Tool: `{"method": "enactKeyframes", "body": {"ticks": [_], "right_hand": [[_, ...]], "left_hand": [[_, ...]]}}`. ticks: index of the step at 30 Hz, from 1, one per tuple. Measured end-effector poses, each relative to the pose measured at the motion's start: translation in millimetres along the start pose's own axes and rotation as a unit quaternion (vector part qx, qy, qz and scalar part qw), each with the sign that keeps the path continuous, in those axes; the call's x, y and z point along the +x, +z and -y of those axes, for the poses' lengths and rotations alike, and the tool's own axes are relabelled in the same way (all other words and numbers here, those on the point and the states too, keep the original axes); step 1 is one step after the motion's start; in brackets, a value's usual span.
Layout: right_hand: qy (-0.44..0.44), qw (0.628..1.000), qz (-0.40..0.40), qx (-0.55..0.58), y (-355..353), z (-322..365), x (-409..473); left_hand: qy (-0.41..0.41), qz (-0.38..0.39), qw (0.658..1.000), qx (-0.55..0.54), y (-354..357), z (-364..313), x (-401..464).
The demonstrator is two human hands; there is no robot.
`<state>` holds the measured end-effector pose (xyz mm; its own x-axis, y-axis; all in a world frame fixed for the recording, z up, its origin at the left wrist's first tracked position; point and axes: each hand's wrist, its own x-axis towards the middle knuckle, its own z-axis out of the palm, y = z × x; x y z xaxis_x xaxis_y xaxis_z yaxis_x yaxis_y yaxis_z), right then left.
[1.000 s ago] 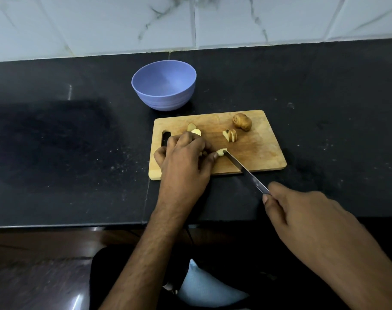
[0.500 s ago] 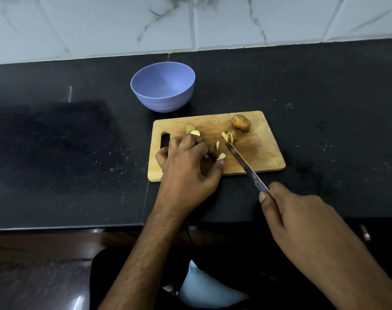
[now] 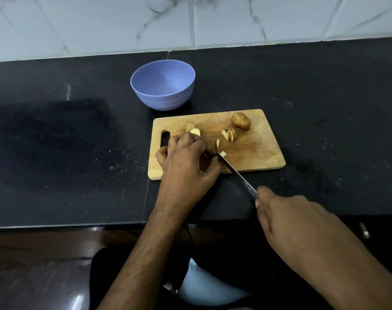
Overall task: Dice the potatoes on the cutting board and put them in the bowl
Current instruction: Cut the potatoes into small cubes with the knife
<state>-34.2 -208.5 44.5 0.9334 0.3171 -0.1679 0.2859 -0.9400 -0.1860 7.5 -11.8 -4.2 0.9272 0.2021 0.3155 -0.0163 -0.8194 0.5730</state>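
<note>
Beside the left hand (image 3: 186,162) pinning a potato piece, right hand (image 3: 286,218) grips the knife (image 3: 237,173) mid-cut; slices (image 3: 229,134) undiced, whole potato (image 3: 241,121) untouched, bowl (image 3: 162,85) holds nothing.

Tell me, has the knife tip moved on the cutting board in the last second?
Hardly: the knife tip swung up toward the sliced potato, then returned beside the left hand, judged against the cutting board.
</note>
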Motion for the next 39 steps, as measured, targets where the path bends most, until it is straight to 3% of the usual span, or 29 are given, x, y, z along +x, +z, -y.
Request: {"method": "enactKeyframes", "body": {"ticks": [6,10,18,27,39], "right_hand": [[0.008,0.999,0.029,-0.032,-19,-12,-5],[0.020,0.999,0.023,0.014,-22,-17,-8],[0.049,0.997,-0.021,0.057,-16,-23,-6],[0.056,0.997,-0.006,0.052,-17,-25,-4],[0.035,0.997,-0.004,0.073,-18,-13,6]], "left_hand": [[-0.035,-0.026,0.999,-0.027,-2,2,3],[-0.005,-0.021,0.998,-0.055,-4,-2,1],[0.066,0.030,0.995,0.067,2,-14,2],[-0.032,-0.050,0.998,0.034,1,-4,6],[-0.019,-0.017,0.998,0.063,8,-12,15]]}}
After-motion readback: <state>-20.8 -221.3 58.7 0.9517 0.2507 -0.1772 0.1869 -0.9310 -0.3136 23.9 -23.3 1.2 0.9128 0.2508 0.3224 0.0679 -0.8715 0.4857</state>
